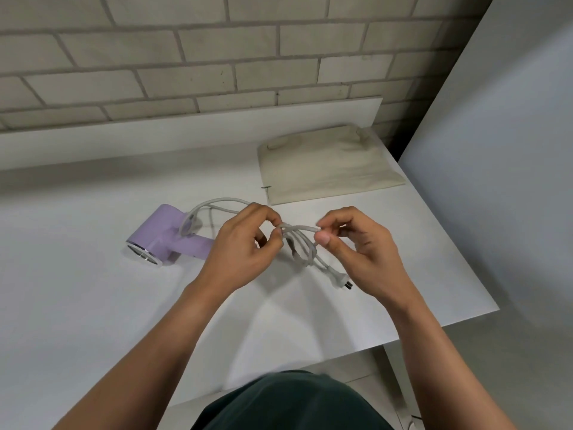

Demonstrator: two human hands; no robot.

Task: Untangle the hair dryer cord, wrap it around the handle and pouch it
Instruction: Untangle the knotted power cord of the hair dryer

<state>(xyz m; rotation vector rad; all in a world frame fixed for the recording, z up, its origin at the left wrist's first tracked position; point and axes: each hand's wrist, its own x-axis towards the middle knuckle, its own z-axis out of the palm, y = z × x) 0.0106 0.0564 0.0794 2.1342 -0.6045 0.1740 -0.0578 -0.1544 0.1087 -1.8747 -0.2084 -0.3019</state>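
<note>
A lilac hair dryer lies on its side on the white table, left of my hands. Its grey cord arcs from the handle to a tangle of loops between my hands, held a little above the table. My left hand pinches the tangle on its left side. My right hand pinches a strand on the right side. The plug hangs below the tangle near my right wrist. A beige cloth pouch lies flat behind my hands, to the right.
A pale brick wall rises behind the table. The table's right edge runs diagonally past my right hand, with grey floor beyond it. The front edge is close to my body.
</note>
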